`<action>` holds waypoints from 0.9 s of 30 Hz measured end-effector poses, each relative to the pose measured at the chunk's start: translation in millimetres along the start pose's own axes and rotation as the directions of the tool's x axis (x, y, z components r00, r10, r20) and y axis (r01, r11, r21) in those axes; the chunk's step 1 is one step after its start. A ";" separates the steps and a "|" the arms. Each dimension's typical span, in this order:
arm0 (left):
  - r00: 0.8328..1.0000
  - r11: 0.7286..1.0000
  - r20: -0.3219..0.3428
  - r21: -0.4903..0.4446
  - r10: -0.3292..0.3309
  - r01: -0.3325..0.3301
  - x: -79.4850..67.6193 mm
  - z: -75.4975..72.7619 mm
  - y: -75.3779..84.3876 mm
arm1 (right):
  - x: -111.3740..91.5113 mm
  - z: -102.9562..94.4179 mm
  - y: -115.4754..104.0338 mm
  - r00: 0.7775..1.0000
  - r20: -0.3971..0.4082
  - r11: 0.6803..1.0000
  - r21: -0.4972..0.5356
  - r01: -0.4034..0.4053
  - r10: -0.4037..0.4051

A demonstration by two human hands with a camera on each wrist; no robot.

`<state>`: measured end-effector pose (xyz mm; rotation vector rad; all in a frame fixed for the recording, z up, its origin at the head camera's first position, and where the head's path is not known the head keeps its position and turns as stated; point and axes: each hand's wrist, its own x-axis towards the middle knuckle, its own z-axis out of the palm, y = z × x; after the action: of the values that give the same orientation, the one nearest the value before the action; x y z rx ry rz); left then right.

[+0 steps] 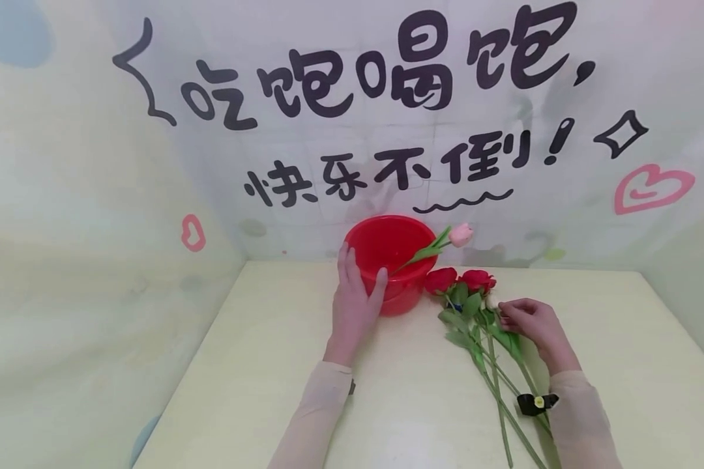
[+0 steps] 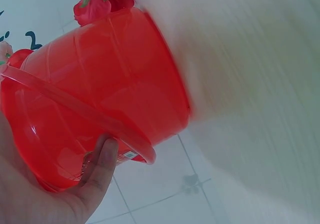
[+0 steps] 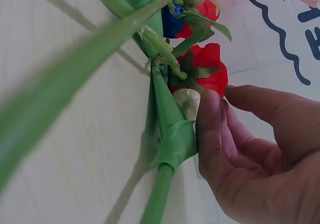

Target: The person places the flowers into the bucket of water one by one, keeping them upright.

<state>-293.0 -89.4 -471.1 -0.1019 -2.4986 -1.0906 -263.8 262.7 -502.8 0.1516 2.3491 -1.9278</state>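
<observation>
Left grip (image 1: 354, 296) clasps bucket (image 1: 396, 244); right (image 1: 530, 322) seemingly touches stems (image 1: 493, 355).

A pale cream table (image 1: 258, 365) carries two things — a red bucket (image 1: 390, 286) at the back, and loose flowers (image 1: 475, 312) lying just beside it.

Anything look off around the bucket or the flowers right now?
Nothing spilled or broken. The one oddity: the pink tulip lies slanted across the red bucket's rim, bloom hanging outside, not upright. The left hand holds the bucket; the right hand touches the flowers lying loose on the table.
</observation>
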 end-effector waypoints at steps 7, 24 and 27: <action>1.000 1.000 0.005 0.002 -0.017 0.017 2.1 -0.5 5.2 | 0.6 -1.3 0.0 0.999 -0.048 0.995 -0.097 -0.025 0.021; 1.000 1.000 0.006 0.002 -0.009 0.009 -0.1 1.9 1.4 | -0.5 -1.5 8.6 0.994 -0.110 0.938 -0.343 -0.056 0.019; 1.000 1.000 0.007 0.004 -0.008 0.008 -0.3 1.9 0.7 | -0.2 -1.9 9.3 0.994 -0.107 0.932 -0.358 -0.055 0.018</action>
<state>-293.3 -87.5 -471.9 -0.0955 -2.5092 -1.0904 -262.3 266.4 -511.4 0.2663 2.6960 -1.4685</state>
